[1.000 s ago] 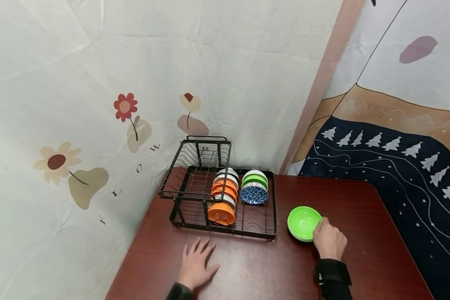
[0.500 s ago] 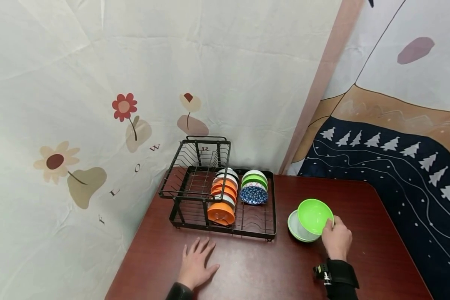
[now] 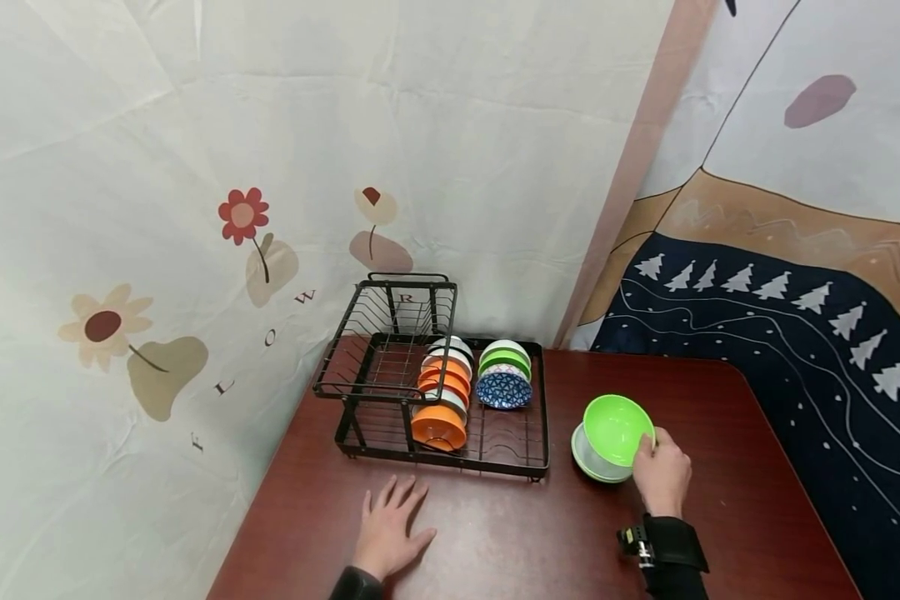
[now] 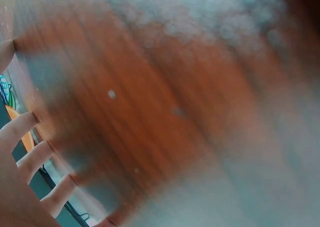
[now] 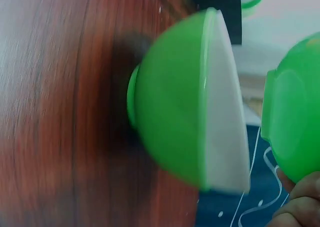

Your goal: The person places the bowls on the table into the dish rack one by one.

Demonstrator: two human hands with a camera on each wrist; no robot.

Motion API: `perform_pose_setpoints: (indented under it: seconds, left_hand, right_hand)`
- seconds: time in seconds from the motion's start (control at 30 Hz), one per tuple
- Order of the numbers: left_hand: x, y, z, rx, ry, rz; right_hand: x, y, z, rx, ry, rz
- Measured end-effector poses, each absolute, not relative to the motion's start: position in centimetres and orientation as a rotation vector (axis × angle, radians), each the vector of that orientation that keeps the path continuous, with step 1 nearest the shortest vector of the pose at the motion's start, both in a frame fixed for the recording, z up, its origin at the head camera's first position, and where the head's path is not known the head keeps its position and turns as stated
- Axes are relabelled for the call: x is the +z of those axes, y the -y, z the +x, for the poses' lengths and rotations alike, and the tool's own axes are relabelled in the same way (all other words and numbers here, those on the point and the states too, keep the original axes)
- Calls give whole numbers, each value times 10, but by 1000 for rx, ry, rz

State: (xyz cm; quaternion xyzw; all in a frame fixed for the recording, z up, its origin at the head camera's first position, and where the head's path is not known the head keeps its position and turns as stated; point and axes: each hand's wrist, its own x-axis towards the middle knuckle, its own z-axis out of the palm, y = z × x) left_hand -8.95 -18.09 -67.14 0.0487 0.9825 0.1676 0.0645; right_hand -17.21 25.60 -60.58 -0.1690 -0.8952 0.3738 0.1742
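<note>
My right hand [image 3: 663, 475] pinches the right rim of a green bowl [image 3: 618, 429], thumb on the inner side. The bowl is tilted over a small stack beneath it. That stack has a white bowl [image 5: 225, 112] nested in another green bowl [image 5: 170, 102], seen side-on in the right wrist view. In that view the held bowl's foot shows, apart from the stack's rim. My left hand [image 3: 390, 533] rests on the table in front of the dish rack [image 3: 450, 457], fingers spread and holding nothing. Its fingertips [image 4: 35, 118] touch the wood in the left wrist view.
The black two-tier rack holds a row of orange and white bowls [image 3: 439, 427]. Beside them stands a shorter row with a green bowl [image 3: 506, 364] and a blue patterned dish [image 3: 503, 390]. Printed cloth [image 3: 495, 167] hangs behind the brown table [image 3: 510, 533].
My right hand has lifted the top green bowl off the stack and tilted it, uncovering the white bowl beneath. Lately it has drifted slightly left. My left hand has stayed in place.
</note>
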Motion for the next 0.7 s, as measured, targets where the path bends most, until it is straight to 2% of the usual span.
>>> perform_pose_setpoints:
  seconds: [0.37,0.53,0.7]
  left_hand:
    - [-671,181,-91,491,-2944,120]
    - [-669,180,-91,501,-2936,116]
    - [-666,177,-90,530,-2966,117]
  right_hand:
    - [-616,-199,-185,1039,2488,-188]
    - [-629,-192,-194,1031,2473,-130]
    - [-618,-187,-192,1057,2493,-137]
